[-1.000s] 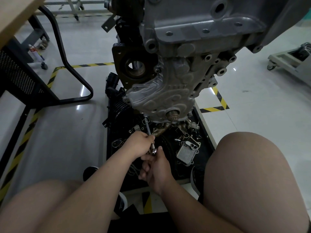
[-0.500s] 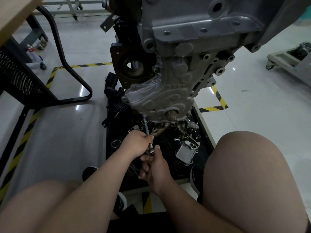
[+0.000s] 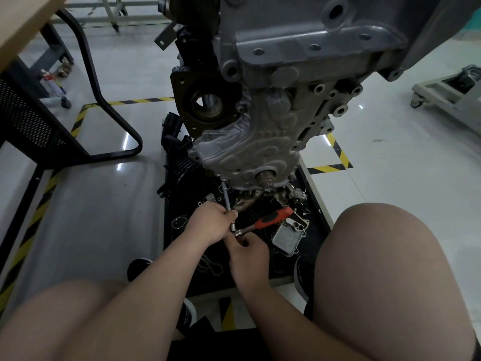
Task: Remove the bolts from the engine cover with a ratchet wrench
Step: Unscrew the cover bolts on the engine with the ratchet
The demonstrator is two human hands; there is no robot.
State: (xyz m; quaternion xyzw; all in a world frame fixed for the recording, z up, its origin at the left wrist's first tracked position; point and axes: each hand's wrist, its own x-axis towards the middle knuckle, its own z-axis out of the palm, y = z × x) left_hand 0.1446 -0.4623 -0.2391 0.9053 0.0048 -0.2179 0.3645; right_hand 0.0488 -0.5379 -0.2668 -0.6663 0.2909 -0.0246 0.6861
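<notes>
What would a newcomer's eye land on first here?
The grey engine cover fills the upper centre, above a black tray of loose parts. Below, the red-handled ratchet wrench stands out, its extension bar reaching the cover's lower edge; the left hand grips the bar, the right hand the ratchet head.

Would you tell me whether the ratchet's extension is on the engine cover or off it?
On: the extension touches the engine cover at its lower edge, and the left hand grips it. How firmly, I cannot tell.
</notes>
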